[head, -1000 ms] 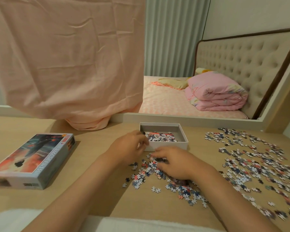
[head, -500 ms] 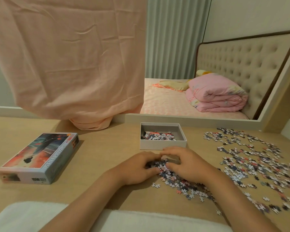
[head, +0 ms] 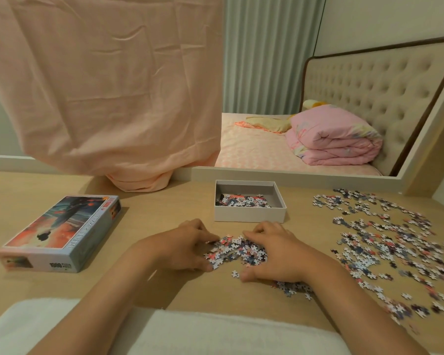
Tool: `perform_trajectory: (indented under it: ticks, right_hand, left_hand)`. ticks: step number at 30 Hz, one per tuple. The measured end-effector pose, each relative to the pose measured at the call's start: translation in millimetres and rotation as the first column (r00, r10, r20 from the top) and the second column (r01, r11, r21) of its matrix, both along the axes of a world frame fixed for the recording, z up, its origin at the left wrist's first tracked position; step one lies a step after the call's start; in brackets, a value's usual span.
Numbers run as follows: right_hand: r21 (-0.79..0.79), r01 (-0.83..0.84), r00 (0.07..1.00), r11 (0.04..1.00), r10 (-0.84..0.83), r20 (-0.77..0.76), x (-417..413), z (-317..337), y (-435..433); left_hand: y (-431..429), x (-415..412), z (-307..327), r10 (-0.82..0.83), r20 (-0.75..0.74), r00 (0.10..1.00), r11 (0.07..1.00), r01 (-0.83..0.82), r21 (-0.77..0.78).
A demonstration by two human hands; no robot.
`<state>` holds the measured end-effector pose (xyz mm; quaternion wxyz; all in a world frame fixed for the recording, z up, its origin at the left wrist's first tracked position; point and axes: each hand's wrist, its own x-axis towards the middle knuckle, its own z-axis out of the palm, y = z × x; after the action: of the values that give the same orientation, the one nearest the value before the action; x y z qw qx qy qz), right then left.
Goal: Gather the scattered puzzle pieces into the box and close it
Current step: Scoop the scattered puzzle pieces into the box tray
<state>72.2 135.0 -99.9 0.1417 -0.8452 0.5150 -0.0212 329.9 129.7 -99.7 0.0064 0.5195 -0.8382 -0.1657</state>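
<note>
While the left hand (head: 185, 245) and right hand (head: 276, 254) curl their fingers round a pile of puzzle pieces (head: 237, 250), the box (head: 249, 215) just beyond lies open side up, its long axis left-to-right.

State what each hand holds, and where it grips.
The left hand and right hand cup the pile of puzzle pieces between them, one at each side.

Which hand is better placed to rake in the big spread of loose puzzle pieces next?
Probably the right hand: the spread of puzzle pieces lies on its side; the left hand sits beyond the gathered pile.
</note>
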Motion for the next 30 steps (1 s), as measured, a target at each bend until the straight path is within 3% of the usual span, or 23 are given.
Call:
perform_trajectory:
  ticks: [2,7,12,18,23,30]
  right_hand:
    - [-0.032,-0.007,0.999,0.999,0.006,-0.040,5.5,-4.7,-2.3]
    - [-0.026,0.011,0.999,1.000,-0.010,0.030,2.4,-4.3,-7.7]
    - [-0.043,0.032,0.998,0.999,-0.030,0.046,3.7,-3.9,-8.1]
    - [-0.083,0.089,0.982,0.993,-0.073,0.173,14.3,-3.7,-8.6]
    - [-0.111,0.143,0.955,0.984,-0.107,0.278,13.1,-1.0,-9.4]
    - [-0.074,0.245,0.881,0.967,-0.190,0.434,9.8,12.2,-16.3]
  left_hand:
    - [-1.5,-9.3,-4.8,-0.034,-0.070,0.997,0.999,0.031,-0.043]
    - [-1.3,-19.6,-10.1,0.009,-0.191,0.982,0.996,-0.026,-0.088]
    - [-2.4,-32.1,-16.9,-0.049,-0.064,0.997,0.973,0.034,-0.229]
    - [-6.9,-44.2,-20.9,-0.077,-0.224,0.972,0.949,0.003,-0.316]
    - [-9.2,-44.8,-18.8,-0.033,-0.301,0.953,0.940,-0.073,-0.333]
    - [-24.5,-46.4,-1.7,0.001,-0.441,0.898,0.967,-0.113,-0.228]
